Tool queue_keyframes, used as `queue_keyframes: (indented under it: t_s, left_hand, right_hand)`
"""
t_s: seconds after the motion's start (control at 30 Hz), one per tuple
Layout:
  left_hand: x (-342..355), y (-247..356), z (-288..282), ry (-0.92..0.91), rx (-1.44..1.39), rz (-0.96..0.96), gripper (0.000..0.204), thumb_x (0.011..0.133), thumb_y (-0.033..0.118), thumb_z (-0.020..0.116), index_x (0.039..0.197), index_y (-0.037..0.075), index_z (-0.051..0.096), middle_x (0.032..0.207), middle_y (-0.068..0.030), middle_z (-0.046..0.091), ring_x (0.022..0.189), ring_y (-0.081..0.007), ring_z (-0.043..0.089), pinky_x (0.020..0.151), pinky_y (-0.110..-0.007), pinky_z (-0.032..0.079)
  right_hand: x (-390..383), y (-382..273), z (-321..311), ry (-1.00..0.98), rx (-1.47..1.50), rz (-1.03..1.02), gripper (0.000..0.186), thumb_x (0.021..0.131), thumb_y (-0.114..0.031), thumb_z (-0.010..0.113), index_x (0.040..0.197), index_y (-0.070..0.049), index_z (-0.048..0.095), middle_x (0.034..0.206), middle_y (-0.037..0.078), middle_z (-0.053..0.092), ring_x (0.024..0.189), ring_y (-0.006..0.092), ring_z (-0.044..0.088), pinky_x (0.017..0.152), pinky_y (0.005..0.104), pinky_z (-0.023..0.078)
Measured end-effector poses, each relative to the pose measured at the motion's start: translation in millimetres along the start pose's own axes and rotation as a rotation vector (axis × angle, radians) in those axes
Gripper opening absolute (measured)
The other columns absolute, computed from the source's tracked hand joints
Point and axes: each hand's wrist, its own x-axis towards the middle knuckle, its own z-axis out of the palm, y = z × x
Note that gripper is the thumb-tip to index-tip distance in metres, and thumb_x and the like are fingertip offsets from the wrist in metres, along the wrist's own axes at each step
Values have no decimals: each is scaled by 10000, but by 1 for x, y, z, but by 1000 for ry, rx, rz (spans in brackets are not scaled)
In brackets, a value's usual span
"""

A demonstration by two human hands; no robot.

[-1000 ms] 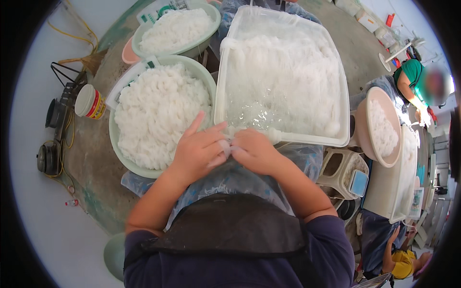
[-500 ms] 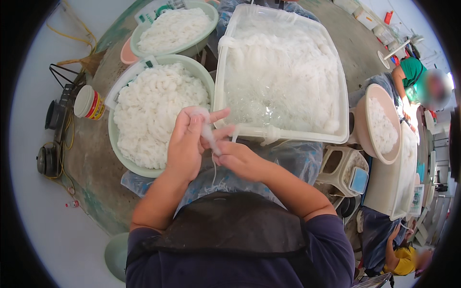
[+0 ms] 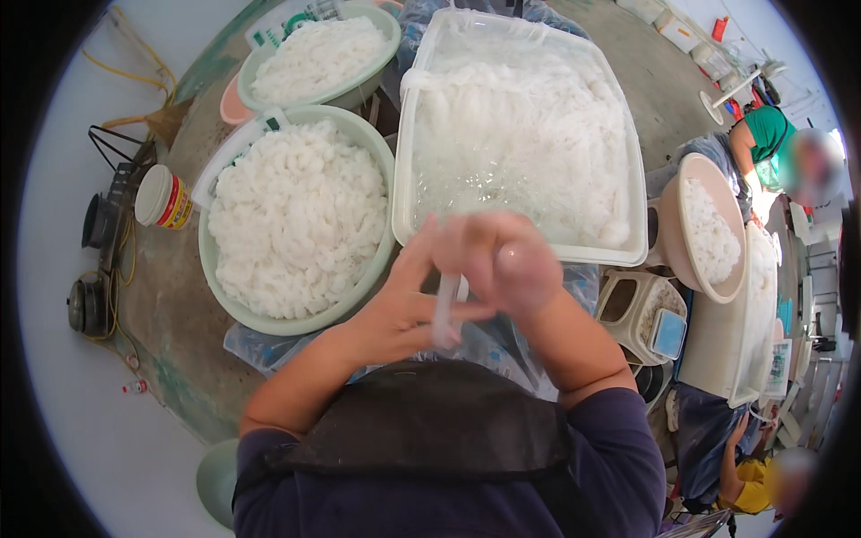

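Note:
A pale, wet strand of white fibre point(image 3: 446, 309) runs between my two hands, just in front of the near rim of a big white tub point(image 3: 574, 252). My right hand point(image 3: 507, 264) is raised above, curled like a fist round the strand's upper end and smeared by motion. Lower and to the left, my left hand point(image 3: 404, 309) has its fingers about the strand, some of them stretched out, their tips blurred. Fluffy white fibre point(image 3: 529, 152) lies in water in the tub. A green basin point(image 3: 208, 260) heaped with white fibre clumps point(image 3: 296, 215) stands left of my hands.
Another filled green basin point(image 3: 392, 56) stands behind. To the right are a beige basin point(image 3: 686, 215), a plastic stool point(image 3: 632, 305) and a long white trough point(image 3: 717, 345). Two people work there, one in a green top point(image 3: 767, 134), one in yellow point(image 3: 753, 484). A lidded bucket point(image 3: 154, 197) stands left.
My right hand has risen and moved right, curling into a fist. My left hand has moved right and turned, fingers now pointing rightward. The strand hangs between them instead of bunched at the left thumb.

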Motion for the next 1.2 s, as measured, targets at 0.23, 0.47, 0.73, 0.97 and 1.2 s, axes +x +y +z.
queue_keyframes:
  t_s: [0.23, 0.47, 0.73, 0.97, 1.2]
  left_hand:
    - [-12, -30, -26, 121, 385, -25, 345, 927, 236, 593, 1223, 68, 648, 1171, -140, 659, 1171, -312, 577, 1047, -469, 380]
    - [-16, -29, -8, 228, -714, -448, 255, 901, 259, 641, 1037, 59, 724, 1082, -57, 700, 1120, -256, 624, 1108, -504, 299]
    - [-8, -30, -16, -92, 427, -38, 119, 910, 160, 620, 905, 54, 672, 1187, -120, 653, 1130, -231, 617, 1081, -504, 358]
    - [-3, -1, -22, 338, -1209, -531, 168, 1041, 207, 381, 1085, 55, 438, 1292, -328, 521, 1158, -397, 582, 1005, -466, 455]
    - [4, -11, -18, 349, -1084, -665, 171, 1042, 225, 377, 1048, 77, 463, 1116, -279, 623, 716, -212, 600, 678, -302, 483]
  right_hand:
    - [-16, 74, -25, -329, -735, -243, 203, 727, -141, 589, 904, -45, 616, 1016, 142, 576, 1002, 319, 543, 951, 414, 405]
    - [-2, 50, -2, -169, -648, 166, 163, 813, -161, 577, 854, -3, 580, 902, 163, 587, 909, 379, 543, 823, 473, 432]
    - [-12, 49, -26, -124, -816, 198, 158, 825, -176, 564, 822, -18, 545, 868, 167, 543, 798, 347, 518, 725, 418, 430]
    - [-7, 50, -42, 107, -1029, 166, 248, 749, -205, 665, 901, -54, 540, 955, 110, 511, 795, 278, 556, 718, 358, 440]
    - [-23, 51, 4, -421, -382, 196, 250, 870, -233, 451, 776, -22, 548, 808, 172, 570, 794, 335, 564, 713, 401, 452]
